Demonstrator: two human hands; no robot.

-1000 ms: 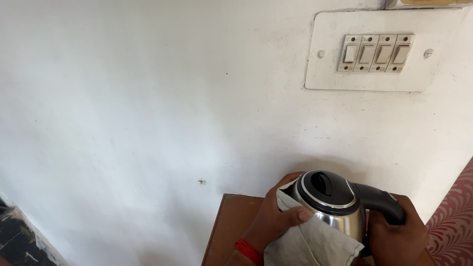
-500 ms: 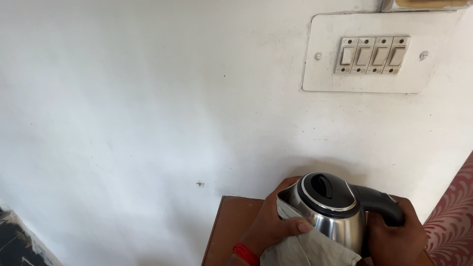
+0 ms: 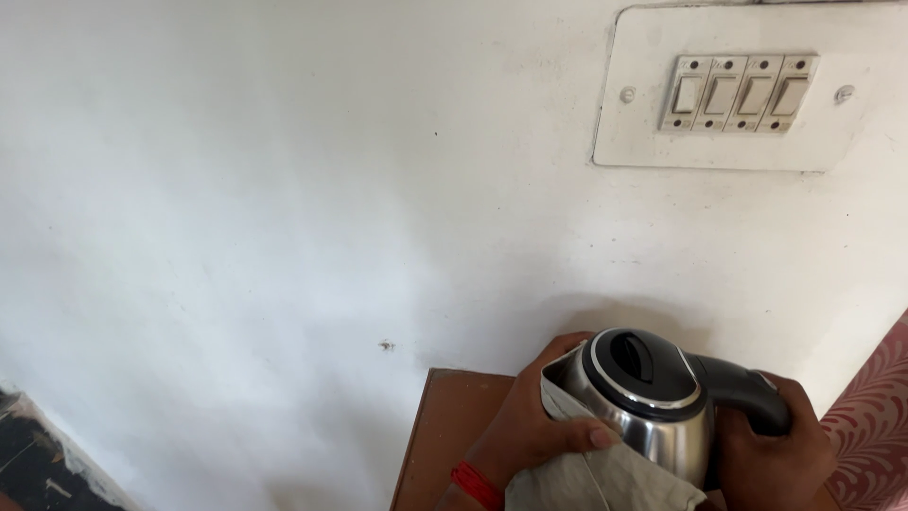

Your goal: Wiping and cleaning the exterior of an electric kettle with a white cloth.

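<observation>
While your right hand wraps around the black handle at the lower right of the frame, the steel kettle sits between your two hands, low and right of centre. Your fingers on that side are closed tight around the grip, with the kettle body just to the left of them. Your left hand presses a pale grey cloth against the kettle's near left side; the thumb lies across the cloth and the fingers curl around the spout edge, so this hand is closed on the cloth and touches the kettle through it. The cloth hangs down from under the thumb to the bottom edge of the frame, covering the lower front of the steel wall. You see the kettle's black lid from above, closed. A red thread band circles your left wrist. Below and left of the kettle shows the corner of a brown wooden table. On the white wall, in the upper right of the frame, a switch plate carries four switches.
</observation>
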